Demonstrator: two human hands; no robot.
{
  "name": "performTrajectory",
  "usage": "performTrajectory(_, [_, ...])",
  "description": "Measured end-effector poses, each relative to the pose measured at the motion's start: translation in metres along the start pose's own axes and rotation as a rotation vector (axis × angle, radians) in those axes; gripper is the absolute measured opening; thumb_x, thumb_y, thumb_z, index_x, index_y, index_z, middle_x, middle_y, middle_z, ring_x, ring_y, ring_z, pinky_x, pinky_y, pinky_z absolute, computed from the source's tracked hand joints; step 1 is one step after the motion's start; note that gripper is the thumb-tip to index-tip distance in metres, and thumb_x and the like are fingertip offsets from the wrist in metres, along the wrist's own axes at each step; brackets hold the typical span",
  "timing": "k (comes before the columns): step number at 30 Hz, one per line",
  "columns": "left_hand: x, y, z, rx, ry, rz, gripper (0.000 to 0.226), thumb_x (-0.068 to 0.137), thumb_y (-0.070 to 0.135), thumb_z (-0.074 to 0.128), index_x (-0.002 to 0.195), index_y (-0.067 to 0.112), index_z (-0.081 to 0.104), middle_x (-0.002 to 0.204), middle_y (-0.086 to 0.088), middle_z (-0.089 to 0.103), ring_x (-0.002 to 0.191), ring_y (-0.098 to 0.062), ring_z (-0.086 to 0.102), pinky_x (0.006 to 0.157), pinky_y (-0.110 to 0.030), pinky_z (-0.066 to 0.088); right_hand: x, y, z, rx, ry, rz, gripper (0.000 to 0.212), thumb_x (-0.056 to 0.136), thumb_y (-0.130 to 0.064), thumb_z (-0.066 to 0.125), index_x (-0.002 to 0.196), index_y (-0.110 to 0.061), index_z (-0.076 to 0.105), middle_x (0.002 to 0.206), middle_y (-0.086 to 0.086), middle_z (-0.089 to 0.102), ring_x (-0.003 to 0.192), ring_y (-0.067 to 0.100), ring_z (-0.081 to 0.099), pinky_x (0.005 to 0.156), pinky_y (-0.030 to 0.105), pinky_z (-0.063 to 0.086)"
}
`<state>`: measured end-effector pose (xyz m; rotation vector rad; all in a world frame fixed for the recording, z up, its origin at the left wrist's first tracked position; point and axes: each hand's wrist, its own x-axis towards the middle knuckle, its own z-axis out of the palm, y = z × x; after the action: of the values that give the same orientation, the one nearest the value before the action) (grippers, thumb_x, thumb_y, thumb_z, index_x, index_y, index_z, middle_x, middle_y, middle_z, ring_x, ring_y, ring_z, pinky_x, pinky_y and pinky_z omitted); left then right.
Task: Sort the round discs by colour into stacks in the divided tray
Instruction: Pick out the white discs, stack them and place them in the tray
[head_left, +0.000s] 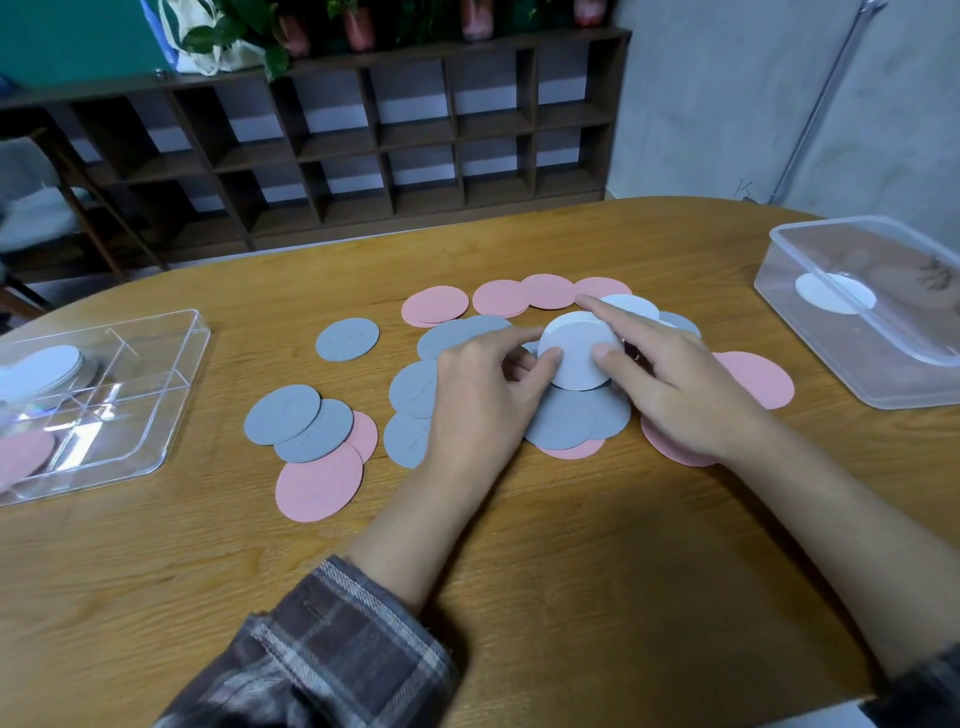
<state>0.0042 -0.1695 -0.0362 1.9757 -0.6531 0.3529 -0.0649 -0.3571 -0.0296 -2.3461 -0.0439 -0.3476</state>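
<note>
**Gripping a stack of white discs (576, 358) mid-table**

Left hand (483, 400) and right hand (675, 395) both pinch the small stack over loose grey discs (347, 339) and pink discs (318, 488) at the tabletop's (519, 571) middle. At its left edge sits the divided tray (184, 389), white and pink discs inside.

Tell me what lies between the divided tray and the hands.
In the head view, loose grey discs and pink discs lie on the table there.

Scattered mid-table lie pink discs (318, 491) and grey discs (347, 339), a white stack (576, 356) tilted above them; clear divided tray (156, 364) at nine o'clock
</note>
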Motion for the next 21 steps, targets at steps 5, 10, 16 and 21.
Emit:
performTrajectory(5, [0.0, -0.007, 0.004, 0.078, 0.038, 0.073, 0.018, 0.092, 0.027, 0.077, 0.106, 0.018, 0.083, 0.078, 0.0, 0.07, 0.072, -0.014, 0.064, 0.073, -0.035, 0.052, 0.0, -0.003, 0.0, -0.16, 0.006, -0.028, 0.053, 0.108, -0.033, 0.045, 0.159, -0.036, 0.031, 0.143, -0.015, 0.054, 0.127, 0.005, 0.047, 0.099, 0.024, 0.04])
performTrajectory(10, [-0.002, -0.006, 0.005, 0.074, -0.006, 0.091, 0.022, 0.093, 0.031, 0.075, 0.114, 0.024, 0.08, 0.082, 0.004, 0.07, 0.074, -0.011, 0.064, 0.073, -0.036, 0.054, -0.005, -0.003, -0.003, -0.093, 0.051, -0.015, 0.029, 0.105, -0.025, 0.052, 0.133, -0.031, 0.055, 0.1, -0.014, 0.064, 0.092, 0.003, 0.056, 0.071, 0.015, 0.043])
performTrajectory(16, [-0.003, 0.0, 0.008, 0.115, -0.118, 0.123, 0.041, 0.095, 0.038, 0.071, 0.134, 0.025, 0.067, 0.101, 0.01, 0.07, 0.09, -0.007, 0.064, 0.081, -0.036, 0.056, -0.006, 0.004, -0.014, -0.009, 0.151, 0.027, 0.026, 0.103, -0.02, 0.056, 0.126, -0.03, 0.061, 0.088, -0.004, 0.065, 0.078, 0.012, 0.054, 0.067, 0.017, 0.04])
performTrajectory(21, [0.002, 0.005, 0.016, 0.146, -0.211, 0.169, 0.046, 0.097, 0.032, 0.069, 0.141, 0.023, 0.059, 0.115, 0.006, 0.067, 0.108, -0.011, 0.061, 0.089, -0.036, 0.053, -0.009, 0.016, -0.035, -0.057, 0.231, 0.08, 0.025, 0.1, -0.023, 0.059, 0.122, -0.034, 0.064, 0.092, -0.006, 0.07, 0.076, 0.013, 0.06, 0.073, 0.024, 0.046])
